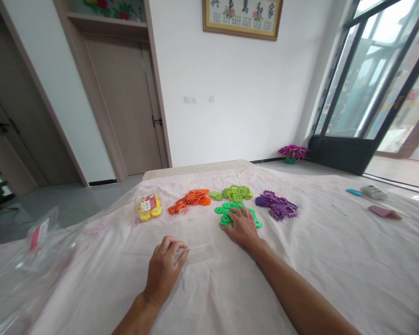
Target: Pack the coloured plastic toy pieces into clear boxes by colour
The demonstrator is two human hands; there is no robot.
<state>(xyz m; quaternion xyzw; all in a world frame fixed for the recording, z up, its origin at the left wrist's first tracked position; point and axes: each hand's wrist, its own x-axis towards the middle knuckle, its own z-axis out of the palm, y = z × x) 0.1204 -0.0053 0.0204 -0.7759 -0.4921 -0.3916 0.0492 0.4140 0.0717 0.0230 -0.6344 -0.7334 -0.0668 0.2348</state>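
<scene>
The left hand [162, 272] pinches the seemingly light, stiff clear box [199, 235] by its near rim, while the right hand [242, 228] rests with fingers spread flat on the thin green snowflake pieces [223, 210].

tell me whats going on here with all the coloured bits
A person leans over a surface covered with a pale pink cloth. Their left hand grips the near edge of a clear plastic box. Their right hand lies flat on a pile of bright green pieces. Separate piles of orange pieces, lime pieces and purple pieces lie just beyond, and yellow pieces sit in a small tub further left.
</scene>
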